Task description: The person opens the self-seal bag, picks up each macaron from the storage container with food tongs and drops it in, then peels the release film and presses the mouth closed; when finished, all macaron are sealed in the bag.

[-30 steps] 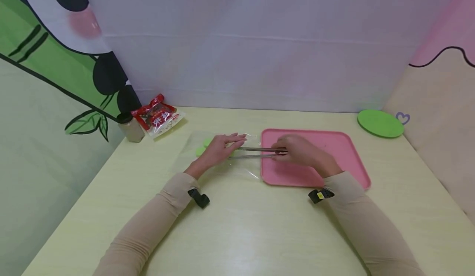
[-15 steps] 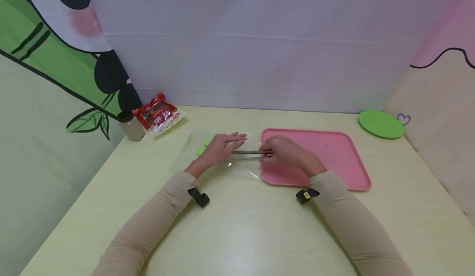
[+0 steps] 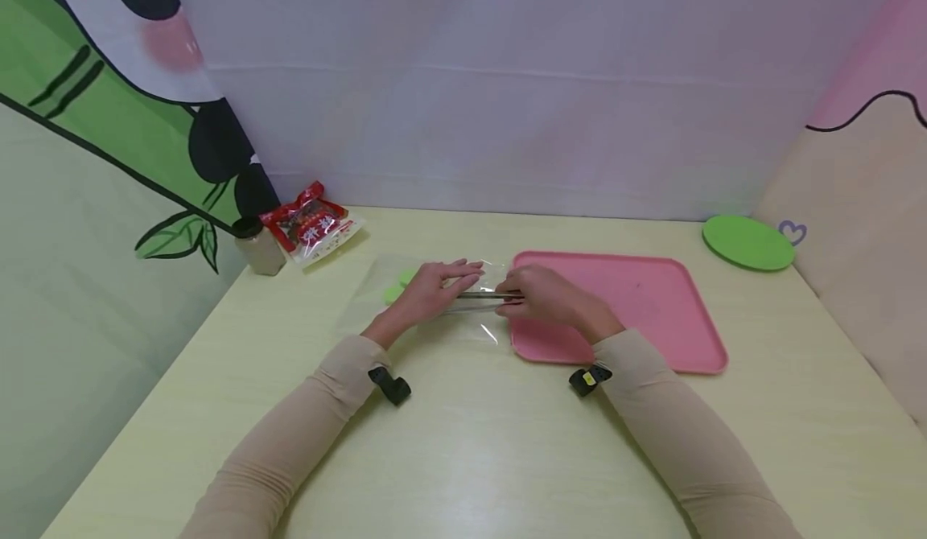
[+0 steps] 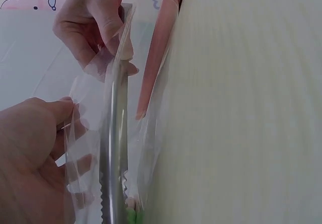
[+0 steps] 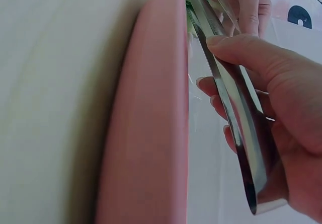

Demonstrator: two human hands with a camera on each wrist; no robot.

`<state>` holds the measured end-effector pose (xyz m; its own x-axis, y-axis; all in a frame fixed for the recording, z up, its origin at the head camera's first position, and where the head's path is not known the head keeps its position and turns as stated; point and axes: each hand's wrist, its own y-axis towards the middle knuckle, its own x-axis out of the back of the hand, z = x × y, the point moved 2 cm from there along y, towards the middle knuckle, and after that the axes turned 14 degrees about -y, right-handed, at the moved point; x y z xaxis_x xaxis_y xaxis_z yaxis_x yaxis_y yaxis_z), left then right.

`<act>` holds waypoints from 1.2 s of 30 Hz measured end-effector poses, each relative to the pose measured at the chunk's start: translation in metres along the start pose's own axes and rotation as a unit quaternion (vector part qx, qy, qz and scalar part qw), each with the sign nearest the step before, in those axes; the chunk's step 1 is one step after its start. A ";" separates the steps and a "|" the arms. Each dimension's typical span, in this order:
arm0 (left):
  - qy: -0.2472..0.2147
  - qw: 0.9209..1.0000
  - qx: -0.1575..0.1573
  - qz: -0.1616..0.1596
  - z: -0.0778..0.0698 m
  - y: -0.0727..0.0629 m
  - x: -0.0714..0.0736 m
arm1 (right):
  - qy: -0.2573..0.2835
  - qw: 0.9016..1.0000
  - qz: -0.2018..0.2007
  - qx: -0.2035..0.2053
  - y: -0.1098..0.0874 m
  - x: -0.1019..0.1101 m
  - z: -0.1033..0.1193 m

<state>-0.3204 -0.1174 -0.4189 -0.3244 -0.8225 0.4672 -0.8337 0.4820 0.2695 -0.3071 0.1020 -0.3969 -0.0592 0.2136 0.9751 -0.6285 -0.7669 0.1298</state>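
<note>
My left hand [image 3: 427, 294] holds up the upper layer of a clear plastic bag [image 3: 362, 307], its thumb and fingers on either side of the film in the left wrist view. Metal tongs [image 5: 236, 103] with toothed edges are gripped by my right hand [image 3: 554, 302], thumb on one arm and fingers on the other. Their front end [image 4: 114, 183] reaches inside the bag, between its layers. Light green pieces [image 3: 394, 291] lie at the bag's far left, partly hidden by the left hand. In the left wrist view, a small green and pale piece [image 4: 133, 215] shows near the tong tips.
A pink tray [image 3: 666, 314] lies right of the bag, under my right hand and wrist. At the back left stand a dark-lidded jar [image 3: 261, 251] and a red and white food packet [image 3: 313, 229]. A green round plate [image 3: 748, 243] sits at the back right corner.
My right hand has moved left with the tongs, pushing them deeper into the bag. The left hand stays in place, holding the film.
</note>
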 end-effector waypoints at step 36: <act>-0.007 1.000 -0.003 -0.003 -0.002 0.000 0.001 | 0.120 0.987 0.082 -0.073 -0.073 0.024 -0.053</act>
<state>-0.3199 -0.1173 -0.4171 -0.3250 -0.8296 0.4541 -0.8333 0.4782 0.2773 -0.3040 0.1955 -0.3922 -0.3408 0.2452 0.9076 -0.6997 -0.7109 -0.0706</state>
